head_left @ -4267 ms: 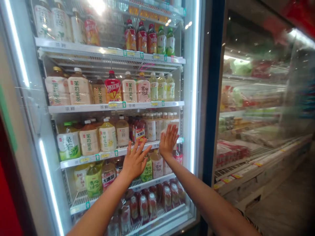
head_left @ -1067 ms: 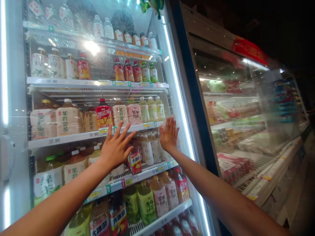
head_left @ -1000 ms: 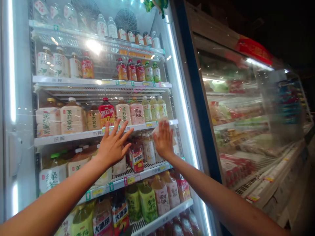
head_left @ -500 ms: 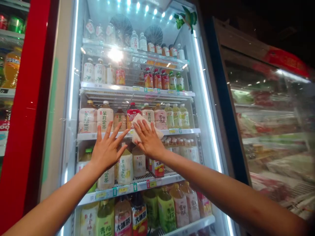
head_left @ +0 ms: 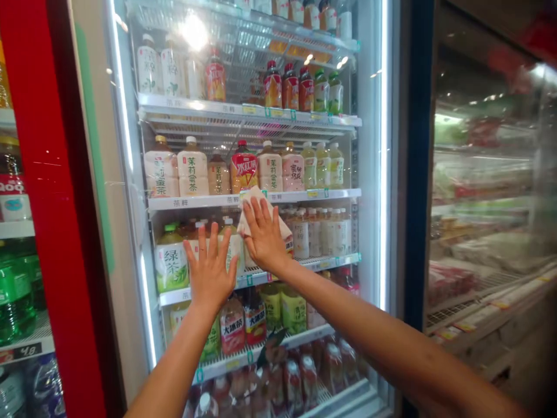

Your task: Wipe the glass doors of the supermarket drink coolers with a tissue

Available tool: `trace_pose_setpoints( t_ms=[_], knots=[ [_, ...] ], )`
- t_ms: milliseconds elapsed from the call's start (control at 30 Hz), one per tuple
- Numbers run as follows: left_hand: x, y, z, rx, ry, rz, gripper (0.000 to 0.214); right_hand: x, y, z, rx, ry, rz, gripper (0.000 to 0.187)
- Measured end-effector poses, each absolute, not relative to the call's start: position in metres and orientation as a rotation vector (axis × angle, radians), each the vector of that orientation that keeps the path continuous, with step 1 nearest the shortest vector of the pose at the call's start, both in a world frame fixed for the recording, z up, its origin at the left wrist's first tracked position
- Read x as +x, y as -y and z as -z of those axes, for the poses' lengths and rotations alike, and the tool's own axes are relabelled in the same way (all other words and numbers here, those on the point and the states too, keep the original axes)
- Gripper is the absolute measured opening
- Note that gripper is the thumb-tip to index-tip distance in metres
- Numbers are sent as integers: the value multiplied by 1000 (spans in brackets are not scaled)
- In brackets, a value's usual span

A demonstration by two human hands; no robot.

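Observation:
Both of my hands are pressed against the glass door (head_left: 369, 174) of a drinks fridge. My left hand (head_left: 212, 271) lies flat with fingers spread, holding nothing. My right hand (head_left: 262, 235) is flat too and pins a pale cloth (head_left: 256, 198) against the glass, level with the third shelf. Behind the door, rows of tea bottles (head_left: 194, 173) fill the wire shelves.
A red-framed fridge (head_left: 52, 220) with green bottles stands to the left. A dark blue frame (head_left: 418, 174) edges the door on the right. Beyond it runs an open chilled display case (head_left: 483, 232) holding packaged food, with dim floor below.
My right hand has slid the cloth leftward across the glass from near the right edge to the middle. My left hand stayed flat and dropped slightly. The view has shifted left and down.

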State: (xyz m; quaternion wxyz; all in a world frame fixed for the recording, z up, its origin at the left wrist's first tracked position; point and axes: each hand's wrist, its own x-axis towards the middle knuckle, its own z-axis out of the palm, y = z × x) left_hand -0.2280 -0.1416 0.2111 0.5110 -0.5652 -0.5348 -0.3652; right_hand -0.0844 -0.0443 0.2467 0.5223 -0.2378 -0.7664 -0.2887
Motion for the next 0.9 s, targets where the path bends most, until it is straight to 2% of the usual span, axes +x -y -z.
trace_pose_setpoints(
  t_ms=[67, 200, 267, 467, 700, 900],
  knots=[
    [-225, 144, -188, -1339, 1330, 913, 74, -88, 47, -223, -625, 1783, 620, 77],
    [-221, 151, -133, -1302, 1408, 957, 72, -91, 64, -118, -622, 1802, 609, 75],
    [-220, 153, -105, -1292, 1436, 953, 71, -90, 68, -86, -637, 1790, 593, 75],
    [-213, 153, -54, -1249, 1526, 968, 73, -80, 53, -113, -742, 1720, 501, 78],
    [-182, 147, -3, -1235, 1601, 1008, 76, -58, 72, 15, -730, 1758, 526, 77],
    [-156, 144, 31, -1266, 1612, 964, 79, -51, 46, -9, -854, 1723, 390, 78]
  ],
)
